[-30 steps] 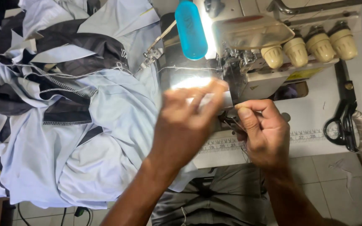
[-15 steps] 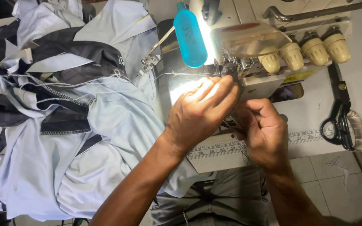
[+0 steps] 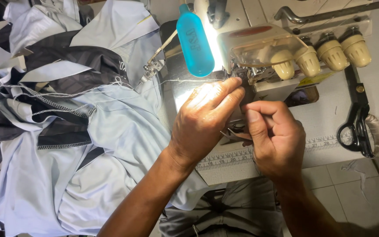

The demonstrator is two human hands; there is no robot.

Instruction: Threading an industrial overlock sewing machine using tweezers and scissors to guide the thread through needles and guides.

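My left hand lies flat on the lit bed of a cream overlock sewing machine, fingers stretched out with the tips at the needle area. A thin thread runs from the fabric to those fingertips. My right hand sits just right of it, fingers curled and pinched on a thin metal tool that pokes out toward the left hand. Pale blue and dark patterned fabric is heaped on the left, under my left forearm.
A blue plastic bottle stands beside the machine's lamp. Several cream tension knobs line the machine's right side. Black scissors lie on the table at the right. A printed ruler strip runs along the table's front edge.
My left hand has moved forward and settled, its fingertips now at the needle area. The right hand has stayed close to the same spot, still pinched.
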